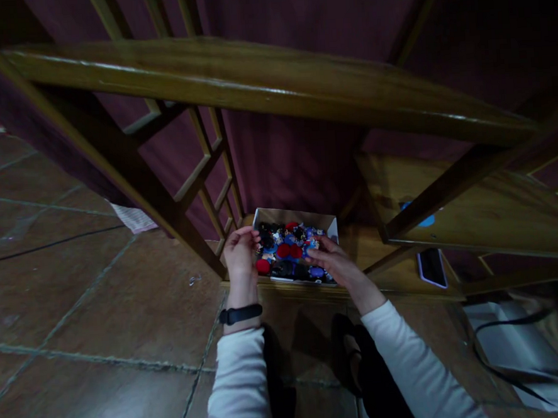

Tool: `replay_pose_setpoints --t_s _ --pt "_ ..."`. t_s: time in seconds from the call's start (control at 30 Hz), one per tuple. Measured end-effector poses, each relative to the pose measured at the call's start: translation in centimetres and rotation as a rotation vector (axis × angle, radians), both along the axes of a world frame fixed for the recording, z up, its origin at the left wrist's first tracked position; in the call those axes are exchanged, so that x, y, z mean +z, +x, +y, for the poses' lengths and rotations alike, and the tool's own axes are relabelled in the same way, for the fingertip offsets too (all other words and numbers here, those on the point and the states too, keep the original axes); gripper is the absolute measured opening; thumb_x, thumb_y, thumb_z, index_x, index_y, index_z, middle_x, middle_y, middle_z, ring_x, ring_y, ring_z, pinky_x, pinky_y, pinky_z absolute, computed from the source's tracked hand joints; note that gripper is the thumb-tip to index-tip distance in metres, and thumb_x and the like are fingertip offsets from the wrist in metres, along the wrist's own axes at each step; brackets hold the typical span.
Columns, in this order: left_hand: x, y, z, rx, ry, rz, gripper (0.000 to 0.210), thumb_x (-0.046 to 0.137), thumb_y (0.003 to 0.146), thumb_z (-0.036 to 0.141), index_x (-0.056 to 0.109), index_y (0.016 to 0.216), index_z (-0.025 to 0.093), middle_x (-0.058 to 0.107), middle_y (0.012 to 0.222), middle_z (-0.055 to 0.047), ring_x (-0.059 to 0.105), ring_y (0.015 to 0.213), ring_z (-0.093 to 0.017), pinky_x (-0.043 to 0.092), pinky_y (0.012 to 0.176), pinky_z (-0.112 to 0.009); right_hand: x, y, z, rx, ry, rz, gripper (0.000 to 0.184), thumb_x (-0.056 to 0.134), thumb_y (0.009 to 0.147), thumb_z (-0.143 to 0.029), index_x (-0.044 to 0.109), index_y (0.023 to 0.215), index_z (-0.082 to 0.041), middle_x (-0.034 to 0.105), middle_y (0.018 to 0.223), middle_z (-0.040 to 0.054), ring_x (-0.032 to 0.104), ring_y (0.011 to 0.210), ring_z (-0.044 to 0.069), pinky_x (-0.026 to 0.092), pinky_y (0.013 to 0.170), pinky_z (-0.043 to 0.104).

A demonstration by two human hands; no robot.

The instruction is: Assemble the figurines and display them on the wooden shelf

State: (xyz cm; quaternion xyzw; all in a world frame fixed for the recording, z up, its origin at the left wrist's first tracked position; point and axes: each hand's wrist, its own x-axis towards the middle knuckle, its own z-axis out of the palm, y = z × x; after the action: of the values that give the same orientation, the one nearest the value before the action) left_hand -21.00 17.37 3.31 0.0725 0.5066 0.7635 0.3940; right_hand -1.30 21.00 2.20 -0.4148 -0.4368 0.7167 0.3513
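A shallow white cardboard box (331, 223) sits low on the wooden ledge, filled with small red, blue and black trinkets (288, 251) whose kind is too small to make out. My left hand (240, 249) is at the box's left edge, its fingers pinched together beside some black pieces; what they hold, if anything, is unclear. From the right, my right hand (335, 261) reaches over the box, thumb and fingers closing around a small blue-and-red piece among the others. A black band (241, 314) circles my left wrist.
A wooden rail (252, 72) crosses above the box, and a lattice panel (201, 169) stands to its left. Right of it are a wooden shelf (468, 216) and a phone (432, 268). A dark cable (54, 242) runs across the tiled floor (102, 333).
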Motion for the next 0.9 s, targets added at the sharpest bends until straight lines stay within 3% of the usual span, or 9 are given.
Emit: replay_pose_setpoints --t_s 0.13,0.23,0.37,0.43,0.57,0.67,0.9 --pt "-2.9 0.5 1.2 -0.099 -0.176 0.293 0.015 0.055 0.066 0.004 0.063 0.068 0.017 0.057 0.060 0.000 0.053 0.058 -0.010 0.040 0.059 -0.018 0.9 1.7 -1.8 -0.032 -0.093 0.050 0.038 0.077 0.057 -0.032 0.058 0.089 -0.021 0.057 0.071 -0.0044 0.050 0.056 0.007 0.039 0.049 0.020" --pt "-4.5 0.8 1.8 -0.204 -0.274 0.557 0.021 0.058 0.062 0.001 0.064 0.065 0.021 0.058 0.070 -0.003 0.055 0.076 -0.016 0.040 0.075 -0.024 0.4 2.9 -2.6 -0.088 -0.137 -0.003 0.033 0.075 0.059 -0.038 0.059 0.084 -0.021 0.054 0.064 -0.0060 0.045 0.048 0.005 0.030 0.042 0.018" --pt "-5.2 1.3 2.5 -0.419 -0.345 1.020 0.022 0.058 0.062 0.002 0.064 0.065 0.023 0.057 0.092 -0.008 0.046 0.102 -0.023 0.031 0.092 -0.032 0.0 3.6 -2.6 -0.087 -0.150 0.051 0.031 0.075 0.060 -0.038 0.059 0.081 -0.021 0.055 0.066 -0.0058 0.046 0.049 0.005 0.032 0.042 0.018" --pt "-5.2 1.7 2.7 -0.418 -0.382 1.163 0.021 0.056 0.065 0.003 0.062 0.065 0.023 0.054 0.098 -0.009 0.040 0.109 -0.026 0.027 0.096 -0.036 0.0 3.6 -2.3 -0.083 -0.157 0.106 0.031 0.075 0.060 -0.036 0.059 0.082 -0.021 0.058 0.070 -0.0044 0.050 0.052 0.007 0.037 0.045 0.020" --pt "-5.1 2.5 2.9 -0.287 -0.351 1.166 0.021 0.053 0.067 0.002 0.059 0.057 0.020 0.052 0.095 -0.011 0.036 0.112 -0.030 0.021 0.097 -0.044 0.2 3.7 -1.9 -0.099 -0.189 0.160 0.034 0.076 0.059 -0.031 0.059 0.086 -0.020 0.062 0.078 -0.0017 0.058 0.061 0.011 0.048 0.057 0.026" --pt "-5.2 2.9 2.9 -0.231 -0.317 1.085 0.021 0.054 0.066 0.002 0.058 0.054 0.019 0.052 0.089 -0.011 0.036 0.111 -0.030 0.024 0.095 -0.042 0.4 3.7 -1.7 -0.107 -0.187 0.177 0.035 0.076 0.059 -0.029 0.059 0.088 -0.020 0.064 0.083 -0.0003 0.061 0.066 0.013 0.052 0.069 0.033" --pt "-5.0 2.2 2.6 -0.300 -0.270 1.088 0.019 0.060 0.069 0.013 0.059 0.052 0.022 0.054 0.089 -0.012 0.040 0.109 -0.026 0.036 0.087 -0.033 0.8 3.5 -1.8 -0.116 -0.136 0.136 0.040 0.076 0.060 -0.032 0.058 0.093 -0.020 0.064 0.086 0.0010 0.063 0.067 0.014 0.053 0.067 0.033"
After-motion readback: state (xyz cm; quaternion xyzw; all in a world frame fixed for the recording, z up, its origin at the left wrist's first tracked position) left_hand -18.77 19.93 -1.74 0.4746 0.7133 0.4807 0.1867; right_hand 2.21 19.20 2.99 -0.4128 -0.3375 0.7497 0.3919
